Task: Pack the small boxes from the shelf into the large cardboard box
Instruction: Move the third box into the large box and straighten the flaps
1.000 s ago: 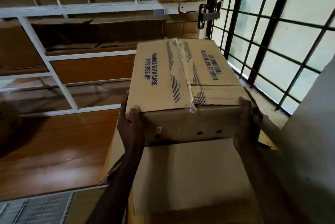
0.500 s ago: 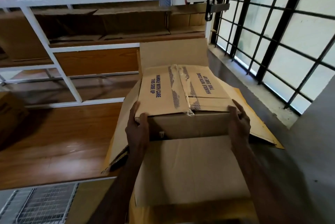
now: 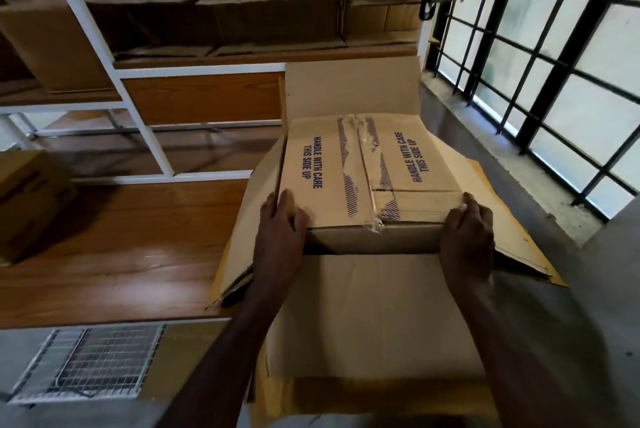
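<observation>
Head view: both hands grip a small box (image 3: 363,171), a taped carton printed "HANDLE WITH CARE THIS SIDE UP" on each top flap. The left hand (image 3: 280,237) clasps its near left corner, its fingers (image 3: 282,201) lying closed over the top edge. The right hand (image 3: 465,240) wraps the near right corner in the same way, fingers curled onto the top face. The small box sits partly down inside the large cardboard box (image 3: 374,313), whose four flaps stand open: the far flap upright behind the small box, the side flaps splayed outward, the near flap folded toward the person. How deep the small box has sunk is hard to judge, since the hands and the near flap cover its lower part.

The large cardboard box stands at the right end of a wooden shelf (image 3: 114,254) in a white metal frame. Another brown carton (image 3: 27,199) rests at the far left of that shelf, well apart. Higher shelves hold more cartons and flattened cardboard. A barred window (image 3: 561,64) runs along the right.
</observation>
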